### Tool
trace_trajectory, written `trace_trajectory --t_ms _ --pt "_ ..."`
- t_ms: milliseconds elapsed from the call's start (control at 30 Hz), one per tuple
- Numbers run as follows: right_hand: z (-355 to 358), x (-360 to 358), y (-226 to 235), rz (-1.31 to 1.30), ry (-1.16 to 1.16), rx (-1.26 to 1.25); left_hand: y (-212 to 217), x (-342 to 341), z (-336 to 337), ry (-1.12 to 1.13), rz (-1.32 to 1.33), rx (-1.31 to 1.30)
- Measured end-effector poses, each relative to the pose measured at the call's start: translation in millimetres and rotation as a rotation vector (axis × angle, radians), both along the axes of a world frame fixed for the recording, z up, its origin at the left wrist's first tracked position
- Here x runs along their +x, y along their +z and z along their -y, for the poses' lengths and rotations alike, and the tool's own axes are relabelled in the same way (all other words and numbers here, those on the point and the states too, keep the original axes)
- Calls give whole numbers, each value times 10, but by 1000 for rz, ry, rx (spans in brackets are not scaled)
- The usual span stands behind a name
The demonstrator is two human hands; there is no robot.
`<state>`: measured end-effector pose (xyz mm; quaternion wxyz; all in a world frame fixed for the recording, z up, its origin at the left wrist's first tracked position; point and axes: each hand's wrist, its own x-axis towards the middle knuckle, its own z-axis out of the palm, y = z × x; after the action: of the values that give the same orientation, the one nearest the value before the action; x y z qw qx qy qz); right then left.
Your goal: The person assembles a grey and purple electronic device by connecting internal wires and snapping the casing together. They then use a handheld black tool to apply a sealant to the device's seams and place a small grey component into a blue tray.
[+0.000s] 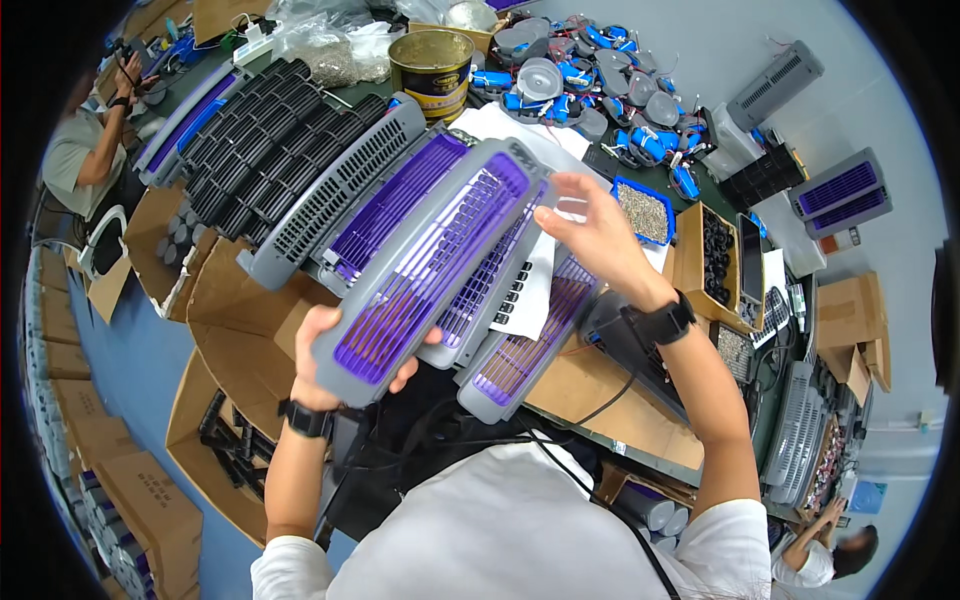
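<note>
My left hand [322, 352] grips the near end of a long grey plastic housing panel [432, 268] with a purple slatted grille. The panel is held tilted, with its far end toward the bench. Beside that far end is my right hand [605, 240], thumb and fingers apart; whether it touches the rim is unclear. Partly hidden beneath the panel is a second grey-and-purple grille panel [465, 325]. A white sheet with black pads [522, 300] lies next to it. Another grille panel [530, 345] rests at the bench edge, and one more [385, 225] lies to the left.
Black slatted parts [270, 140] are stacked at the left. A metal tin [432, 70] stands behind, near a heap of grey-and-blue parts [610, 90]. To the right are a blue tray of small pieces [645, 212] and a box of black parts [715, 260]. Cardboard boxes [250, 335] stand lower left.
</note>
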<state>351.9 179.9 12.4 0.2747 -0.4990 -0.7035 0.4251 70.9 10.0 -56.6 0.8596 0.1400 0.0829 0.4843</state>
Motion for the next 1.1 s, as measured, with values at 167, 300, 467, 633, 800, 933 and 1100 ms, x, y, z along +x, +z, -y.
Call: trace_trajectory --t_ms 167,300,467,633,800,933,1100 --pt "-164 -126 -130 -215 -204 -379 216 43 -276 -36 -157 -123" --pt "-200 -170 -114 -71 -161 -392 185 -49 -367 126 -865 -4" --pt "-263 -281 -257 52 -174 -239 334 160 -316 261 -1742 551" --pt "-277 -472 -203 -104 -139 -487 249 420 -353 284 -2019 695" --pt "-292 -427 -465 180 -22 -193 242 525 -465 287 -2155 692" --pt "-141 -199 -494 285 507 -75 179 376 -480 565 -2113 768" --pt "-74 -324 -458 480 679 350 286 2 -586 714 -2357 655"
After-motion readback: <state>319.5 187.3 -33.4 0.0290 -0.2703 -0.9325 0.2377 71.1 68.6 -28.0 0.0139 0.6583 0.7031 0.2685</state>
